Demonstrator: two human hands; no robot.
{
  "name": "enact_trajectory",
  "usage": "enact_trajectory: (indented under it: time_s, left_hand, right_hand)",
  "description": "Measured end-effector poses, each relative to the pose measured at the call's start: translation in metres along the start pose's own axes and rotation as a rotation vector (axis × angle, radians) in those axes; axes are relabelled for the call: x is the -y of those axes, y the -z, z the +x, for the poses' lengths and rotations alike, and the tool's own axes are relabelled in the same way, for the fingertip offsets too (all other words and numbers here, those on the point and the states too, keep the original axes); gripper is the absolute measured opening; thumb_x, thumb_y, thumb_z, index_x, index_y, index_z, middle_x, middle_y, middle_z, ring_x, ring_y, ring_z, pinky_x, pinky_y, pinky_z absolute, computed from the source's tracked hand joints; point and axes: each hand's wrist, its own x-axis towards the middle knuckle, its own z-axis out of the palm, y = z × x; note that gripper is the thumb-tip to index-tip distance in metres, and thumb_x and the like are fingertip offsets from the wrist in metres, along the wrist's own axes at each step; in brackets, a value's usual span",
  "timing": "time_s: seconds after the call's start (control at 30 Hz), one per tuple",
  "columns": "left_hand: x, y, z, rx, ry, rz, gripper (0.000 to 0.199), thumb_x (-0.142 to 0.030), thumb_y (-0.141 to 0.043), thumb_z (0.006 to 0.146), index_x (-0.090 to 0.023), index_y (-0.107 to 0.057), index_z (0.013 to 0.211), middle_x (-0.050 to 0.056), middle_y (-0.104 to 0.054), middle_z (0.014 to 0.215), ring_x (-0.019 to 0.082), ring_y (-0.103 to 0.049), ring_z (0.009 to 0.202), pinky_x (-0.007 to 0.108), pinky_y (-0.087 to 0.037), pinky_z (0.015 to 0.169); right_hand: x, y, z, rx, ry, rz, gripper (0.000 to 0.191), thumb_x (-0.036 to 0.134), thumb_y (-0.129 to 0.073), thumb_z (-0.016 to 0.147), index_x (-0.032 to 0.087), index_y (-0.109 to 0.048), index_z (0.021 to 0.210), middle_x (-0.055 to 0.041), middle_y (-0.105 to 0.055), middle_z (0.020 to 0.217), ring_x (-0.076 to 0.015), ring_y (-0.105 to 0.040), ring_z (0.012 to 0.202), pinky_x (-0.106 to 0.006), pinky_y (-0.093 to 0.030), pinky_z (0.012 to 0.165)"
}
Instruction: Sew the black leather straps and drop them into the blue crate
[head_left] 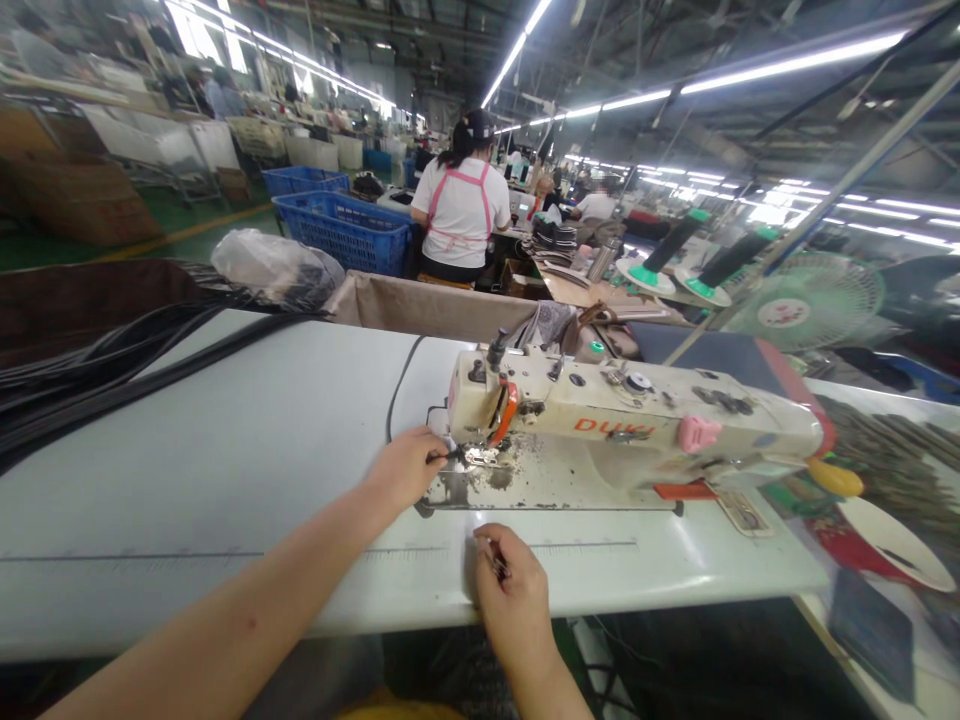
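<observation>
A white sewing machine [600, 410] stands on the pale table [300, 430]. Beside its presser foot, my left hand [411, 468] is closed, pinching the end of a thin black strip [453, 455]. A length of black cord [397, 390] curves over the table behind that hand. Close to the table's front edge, my right hand [514, 585] is curled around a small shiny metal tool [496, 562]. Fingers cover most of the tool, so its kind is unclear.
Long black strips [150, 385] lie across the table's left end. A beige fabric-sided bin [442, 305] is behind it. Thread cones [664, 245] and a green fan [787, 300] stand at right. A person [465, 205] sits ahead, near blue crates [345, 230].
</observation>
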Motion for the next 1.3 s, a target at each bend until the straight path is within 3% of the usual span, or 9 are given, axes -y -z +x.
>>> enact_trajectory:
  time_s: [0.37,0.57,0.77,0.93,1.07,1.2,1.3]
  left_hand:
    - [-0.025,-0.025,-0.031,0.032,0.11,0.033,0.023,-0.016,-0.064,0.087,-0.022,-0.074,0.107,0.008,-0.071,0.113,0.02,-0.073,0.093,0.029,-0.057,0.086]
    - [-0.036,-0.033,-0.036,0.087,0.103,0.083,0.025,-0.023,-0.059,0.088,-0.02,-0.072,0.11,0.011,-0.069,0.116,0.018,-0.073,0.081,0.027,-0.058,0.079]
    - [-0.033,-0.033,-0.039,0.131,0.047,0.149,0.047,-0.015,-0.053,0.087,-0.019,-0.063,0.132,0.013,-0.068,0.12,0.021,-0.074,0.093,0.027,-0.057,0.084]
    - [-0.036,-0.026,-0.055,0.217,-0.02,0.207,0.063,-0.016,-0.062,0.082,-0.013,-0.053,0.144,0.017,-0.065,0.128,0.027,-0.071,0.108,0.034,-0.056,0.095]
    - [-0.046,-0.016,-0.068,0.233,-0.098,0.307,0.056,-0.017,-0.07,0.079,-0.015,-0.059,0.134,0.017,-0.061,0.136,0.031,-0.065,0.12,0.041,-0.054,0.103]
    - [-0.043,-0.015,-0.074,0.135,-0.23,0.36,0.044,-0.028,-0.08,0.075,-0.02,-0.064,0.115,0.014,-0.063,0.13,0.035,-0.06,0.122,0.047,-0.052,0.107]
    - [-0.025,-0.027,-0.073,0.028,-0.381,0.385,0.046,-0.03,-0.077,0.079,-0.019,-0.061,0.121,0.017,-0.06,0.137,0.036,-0.056,0.129,0.049,-0.048,0.112]
  right_hand:
    - [0.009,0.004,0.001,0.008,-0.001,0.029,0.021,0.023,-0.051,0.094,0.021,-0.072,0.095,-0.0016,-0.072,0.078,-0.0164,-0.066,0.069,-0.025,-0.049,0.067]
    - [0.011,0.004,0.002,0.012,-0.01,0.017,0.022,0.024,-0.051,0.093,0.022,-0.072,0.093,-0.0019,-0.072,0.075,-0.0165,-0.065,0.067,-0.025,-0.048,0.063]
    - [0.016,0.009,-0.001,0.037,-0.019,0.039,0.021,0.023,-0.05,0.094,0.021,-0.071,0.094,-0.0032,-0.073,0.081,-0.0175,-0.066,0.073,-0.026,-0.049,0.069]
    - [0.013,0.013,-0.003,0.075,-0.032,0.106,0.019,0.024,-0.053,0.096,0.022,-0.072,0.094,-0.0014,-0.071,0.079,-0.0159,-0.062,0.07,-0.026,-0.048,0.068]
    - [0.01,0.027,-0.012,0.095,-0.034,0.193,0.021,0.032,-0.056,0.099,0.022,-0.074,0.095,0.0004,-0.065,0.074,-0.0153,-0.058,0.066,-0.026,-0.045,0.064]
    - [-0.007,0.046,-0.037,-0.004,-0.147,0.242,0.028,0.042,-0.058,0.1,0.021,-0.076,0.092,-0.0006,-0.064,0.074,-0.0157,-0.056,0.068,-0.027,-0.043,0.064]
    - [-0.033,0.054,-0.06,-0.216,-0.361,0.373,0.041,0.056,-0.065,0.094,0.019,-0.075,0.08,0.0011,-0.057,0.064,-0.0142,-0.05,0.062,-0.027,-0.04,0.06]
